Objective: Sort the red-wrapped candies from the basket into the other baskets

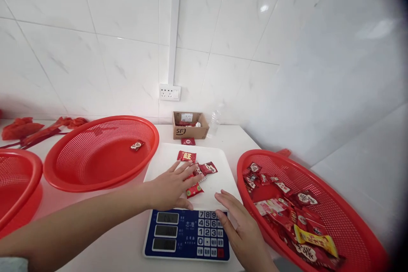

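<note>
Several small red candy packets (209, 168) lie in a loose pile on the white pan (165, 155) of a digital scale. My left hand (170, 185) is over the pile, palm down with fingers spread, partly hiding the packets. I cannot tell whether its fingertips press on them. At the pan's front right corner is my right hand (237, 227), fingers apart and holding nothing, above the right side of the blue keypad (207, 233). The scale's displays (165, 231) look dark, with no readable figures.
A red mesh basket (360, 221) at right holds many packets and a yellow-wrapped bar (315, 240). Another red basket (95, 125) at left has one packet (137, 145). Behind the scale stand a small cardboard box (191, 131) and a clear bottle (216, 121). Red net bags (22, 128) lie far left.
</note>
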Tool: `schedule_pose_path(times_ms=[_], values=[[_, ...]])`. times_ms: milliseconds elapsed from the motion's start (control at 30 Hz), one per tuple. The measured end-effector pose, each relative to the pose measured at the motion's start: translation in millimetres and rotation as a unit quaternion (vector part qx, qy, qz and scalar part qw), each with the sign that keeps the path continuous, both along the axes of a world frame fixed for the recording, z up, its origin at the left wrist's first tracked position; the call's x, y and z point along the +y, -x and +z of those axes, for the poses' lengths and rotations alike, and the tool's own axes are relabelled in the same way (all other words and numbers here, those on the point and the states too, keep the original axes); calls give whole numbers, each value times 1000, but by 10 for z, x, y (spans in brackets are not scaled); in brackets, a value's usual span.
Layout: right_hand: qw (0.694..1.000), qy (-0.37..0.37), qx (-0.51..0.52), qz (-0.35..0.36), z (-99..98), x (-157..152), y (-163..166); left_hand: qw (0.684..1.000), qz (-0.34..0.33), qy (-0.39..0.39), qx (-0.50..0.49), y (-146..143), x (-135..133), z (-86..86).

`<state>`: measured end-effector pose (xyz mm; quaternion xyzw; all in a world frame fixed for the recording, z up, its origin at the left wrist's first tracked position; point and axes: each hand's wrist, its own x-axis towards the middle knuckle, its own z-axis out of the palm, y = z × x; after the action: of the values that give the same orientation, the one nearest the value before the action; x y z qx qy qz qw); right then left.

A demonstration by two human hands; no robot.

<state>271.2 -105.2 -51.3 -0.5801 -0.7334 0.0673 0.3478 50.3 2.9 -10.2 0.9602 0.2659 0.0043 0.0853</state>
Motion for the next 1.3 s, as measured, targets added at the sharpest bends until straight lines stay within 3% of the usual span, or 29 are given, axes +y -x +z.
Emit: schedule_pose_path(times_ms=[100,300,500,700,800,933,1100,1200,1300], values=[[1000,-11,-7,-4,-5,-29,-20,999,-34,-2,-11,-201,156,-29],[999,-23,-31,-5,-40,-75,-81,1000,23,7,-15,-475,477,-122],[999,1,-36,-2,-62,-88,-129,995,53,-39,-76,-629,483,-186],[1000,-1,-27,-2,-73,-84,-127,992,46,-35,-108,-548,456,-172],[1000,-8,-22,3,-62,-91,-124,991,44,-37,-119,-416,437,-87],[1000,-6,-20,2,-43,-108,-143,988,76,-51,-127,-78,415,149],[1000,-2,-17,-5,-44,-102,-177,964,226,-89,-111,585,432,459],[1000,0,-11,-2,-66,-75,-174,940,317,-100,-81,986,475,501],[1000,-8,1,3,-72,-46,-149,938,323,-122,-38,1223,500,425]])
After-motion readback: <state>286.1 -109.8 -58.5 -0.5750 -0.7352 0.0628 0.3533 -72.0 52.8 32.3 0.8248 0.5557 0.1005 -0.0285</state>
